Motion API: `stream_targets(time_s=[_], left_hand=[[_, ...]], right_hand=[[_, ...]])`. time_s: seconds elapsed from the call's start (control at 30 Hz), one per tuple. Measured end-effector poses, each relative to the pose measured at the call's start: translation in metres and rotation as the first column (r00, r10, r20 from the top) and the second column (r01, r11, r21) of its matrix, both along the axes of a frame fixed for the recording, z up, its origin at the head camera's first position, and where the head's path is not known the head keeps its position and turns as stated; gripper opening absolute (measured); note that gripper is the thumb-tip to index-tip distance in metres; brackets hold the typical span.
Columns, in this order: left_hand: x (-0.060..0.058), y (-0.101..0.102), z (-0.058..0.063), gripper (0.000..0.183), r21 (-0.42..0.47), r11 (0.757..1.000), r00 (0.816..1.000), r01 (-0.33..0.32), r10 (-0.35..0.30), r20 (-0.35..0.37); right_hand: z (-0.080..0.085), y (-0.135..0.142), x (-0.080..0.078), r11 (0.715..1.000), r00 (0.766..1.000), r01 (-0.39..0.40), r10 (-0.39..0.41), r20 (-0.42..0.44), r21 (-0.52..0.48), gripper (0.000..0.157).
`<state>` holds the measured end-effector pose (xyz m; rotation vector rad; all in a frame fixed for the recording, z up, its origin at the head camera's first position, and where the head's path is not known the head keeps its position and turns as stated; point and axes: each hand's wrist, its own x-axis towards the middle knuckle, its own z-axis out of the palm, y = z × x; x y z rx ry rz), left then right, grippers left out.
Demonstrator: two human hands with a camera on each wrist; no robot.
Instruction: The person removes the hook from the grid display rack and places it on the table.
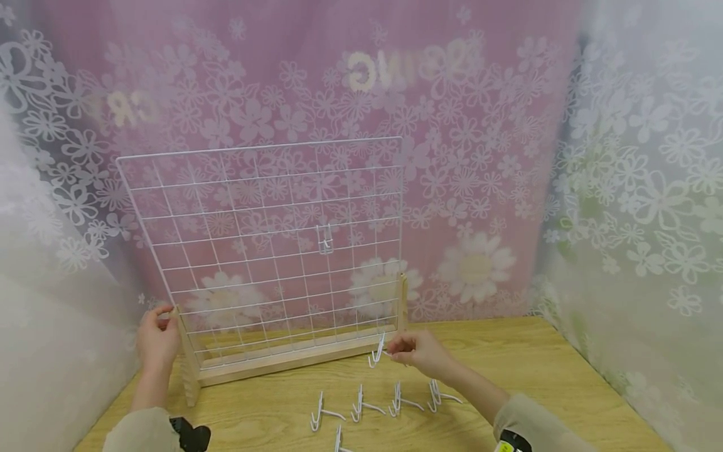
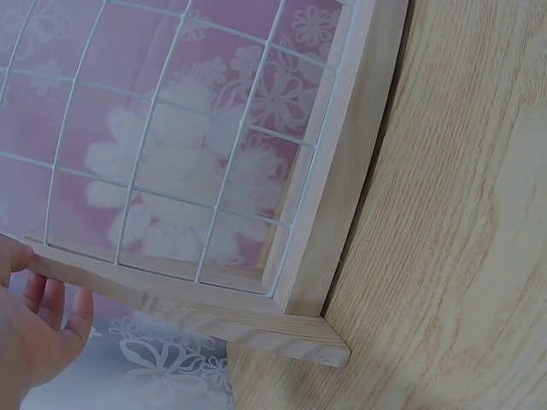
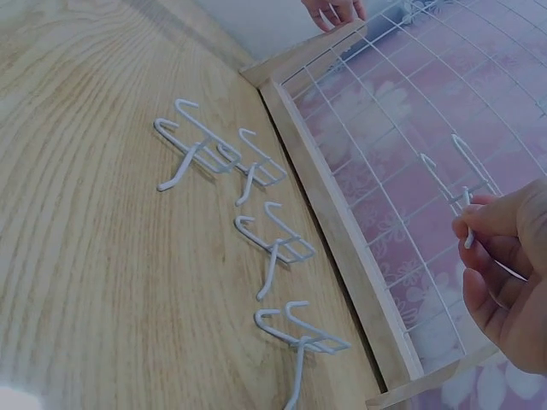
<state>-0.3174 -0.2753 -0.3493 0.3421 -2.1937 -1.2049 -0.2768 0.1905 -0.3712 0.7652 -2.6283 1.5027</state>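
Observation:
A white wire grid panel [image 1: 260, 256] stands upright in a light wooden stand [image 1: 294, 366]. My left hand [image 1: 159, 337] grips the top of the stand's left post [image 2: 111, 278], its thumb on one face and the fingertips against the outer side. Between thumb and fingers my right hand [image 1: 420, 355] pinches the prong of a white wire hook [image 3: 466, 184], held in front of the grid's lower right corner. Another white hook [image 1: 326, 245] hangs on the grid right of its middle. The right wrist view shows the held hook apart from the stand.
Several white hooks [image 1: 360, 405] lie on the wood-grain table [image 1: 508, 370] in front of the stand, one cut off by the lower edge of the head view. A pink floral curtain [image 1: 480, 157] hangs behind, with pale floral sheets [image 1: 649, 238] at the sides.

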Motion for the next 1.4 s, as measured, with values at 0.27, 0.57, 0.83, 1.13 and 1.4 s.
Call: stream_targets(time_s=[0.27,0.57,0.83,1.13,1.4], left_hand=[[-0.001,0.0,-0.001,0.031,0.013,1.0,1.0,0.002,-0.002,-0.012],[-0.001,0.0,0.0,0.031,0.014,1.0,1.0,0.001,-0.001,-0.004],[0.001,0.001,0.001,0.032,0.016,1.0,1.0,0.021,-0.021,0.012],[0.001,0.001,0.001,0.032,0.018,1.0,1.0,0.014,-0.014,0.003],[0.001,0.002,0.001,0.032,0.021,1.0,1.0,0.013,-0.013,0.009]], right_hand=[[-0.01,0.003,0.005,0.999,1.0,-0.012,0.012,-0.011,0.038,0.006],[-0.019,0.006,0.013,0.997,0.995,-0.076,0.076,0.062,0.0,0.008],[-0.03,0.007,0.019,0.993,0.986,-0.114,0.114,0.124,-0.009,0.006],[-0.041,0.003,0.028,0.985,0.971,-0.172,0.173,0.167,-0.018,0.005],[-0.051,-0.003,0.038,0.967,0.95,-0.24,0.252,0.186,-0.086,0.006]])
